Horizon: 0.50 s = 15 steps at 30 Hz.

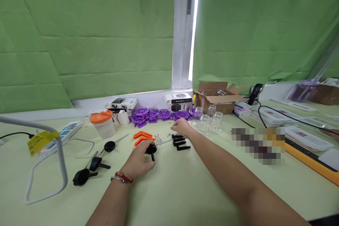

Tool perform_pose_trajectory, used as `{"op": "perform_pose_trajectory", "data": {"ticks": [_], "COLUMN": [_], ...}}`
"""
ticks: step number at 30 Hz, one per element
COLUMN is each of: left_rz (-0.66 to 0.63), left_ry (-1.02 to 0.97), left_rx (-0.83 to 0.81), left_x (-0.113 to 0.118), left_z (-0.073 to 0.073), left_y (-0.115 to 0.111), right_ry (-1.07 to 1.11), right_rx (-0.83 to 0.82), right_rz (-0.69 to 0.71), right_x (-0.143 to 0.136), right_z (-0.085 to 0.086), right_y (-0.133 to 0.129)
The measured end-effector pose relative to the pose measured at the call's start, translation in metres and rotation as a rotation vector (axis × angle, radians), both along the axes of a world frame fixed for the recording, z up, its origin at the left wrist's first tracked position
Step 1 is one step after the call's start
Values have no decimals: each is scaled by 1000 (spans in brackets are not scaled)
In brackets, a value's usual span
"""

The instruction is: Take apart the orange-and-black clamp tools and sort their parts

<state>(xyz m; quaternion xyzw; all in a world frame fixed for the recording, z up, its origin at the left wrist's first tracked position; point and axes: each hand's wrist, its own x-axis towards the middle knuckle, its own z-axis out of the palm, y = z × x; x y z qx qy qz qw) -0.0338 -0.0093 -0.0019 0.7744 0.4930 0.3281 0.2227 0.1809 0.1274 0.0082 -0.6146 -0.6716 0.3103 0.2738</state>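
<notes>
My left hand (139,160) grips a round black part (151,149) with a short black handle; a thin metal rod (166,142) sticks out of it to the right. My right hand (182,127) reaches over the small metal pieces behind the black handles (182,143); its fingers are bent together, and what they hold, if anything, is too small to tell. Orange curved parts (143,137) and metal pins (158,138) lie just beyond my left hand. Several black parts with rods (95,163) rest on the table to the left.
Purple wheel-like parts (164,114) line the back, with small boxes (178,102) behind. Glass jars (211,118) stand before an open cardboard box (221,99). An orange-lidded cup (103,125), a power strip (62,137) and a grey metal frame (62,162) are at left; white trays (304,137) at right.
</notes>
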Motion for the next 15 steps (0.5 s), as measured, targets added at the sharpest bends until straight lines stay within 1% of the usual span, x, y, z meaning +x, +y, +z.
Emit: {"op": "perform_pose_trajectory", "data": {"ticks": [3, 6, 8, 10, 12, 15], "left_rz": [-36, -71, -102, -139, -167, -172], "left_ry": [-42, -81, -105, -123, -130, -123], "left_rx": [-9, -42, -77, -114, -148, -181], "left_x": [3, 7, 10, 12, 13, 13], "left_z": [2, 5, 7, 8, 8, 6], "left_y": [-2, -6, -9, -12, -14, -15], "right_ry": [145, 280, 522, 669, 747, 839], "right_rx": [-46, -113, -186, -246, -303, -347], "right_rz": [55, 83, 61, 48, 52, 60], "right_x": [17, 31, 38, 43, 45, 46], "right_z": [-3, -13, -22, -31, -39, -43], "right_y": [-29, -59, -76, -89, -96, -102]}}
